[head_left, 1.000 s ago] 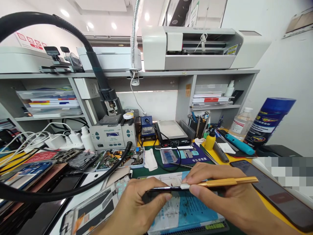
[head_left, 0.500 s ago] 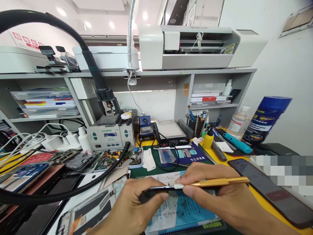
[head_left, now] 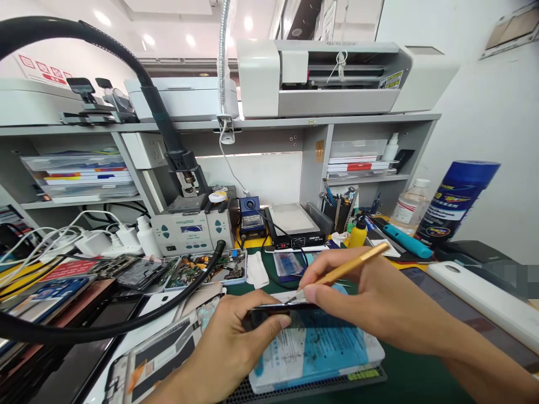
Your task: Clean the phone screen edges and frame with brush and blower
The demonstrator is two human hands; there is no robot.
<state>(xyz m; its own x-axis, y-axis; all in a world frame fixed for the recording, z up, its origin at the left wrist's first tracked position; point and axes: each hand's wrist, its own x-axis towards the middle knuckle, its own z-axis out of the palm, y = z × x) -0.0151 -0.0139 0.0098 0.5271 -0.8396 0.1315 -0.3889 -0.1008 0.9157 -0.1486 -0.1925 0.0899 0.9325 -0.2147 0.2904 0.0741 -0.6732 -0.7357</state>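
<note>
My left hand (head_left: 236,342) is closed on the left end of a dark, glossy phone (head_left: 320,315), thumb in front and fingers behind. The phone is held nearly edge-on, with its long thin edge towards the top. Between the thumb and fingers of my right hand (head_left: 345,280) is a pen-shaped tool with a gold handle (head_left: 345,265). Its thin pale tip (head_left: 291,299) points down and left at the phone's upper edge; whether it touches I cannot tell. Under both hands lies a blue and white packet (head_left: 320,353) on a dark perforated mat.
Phone parts and a tray of circuit boards (head_left: 227,268) crowd the left. A thick black hose (head_left: 168,306) curves across there. Behind stand a hot-air station (head_left: 193,229) and a heating plate (head_left: 295,220). On the right are a spray can (head_left: 457,202) and a white oblong object (head_left: 480,297).
My right hand has lifted and turned, so the gold handle now slants up to the right instead of lying nearly level. The tip has moved slightly left. My left hand still grips the phone.
</note>
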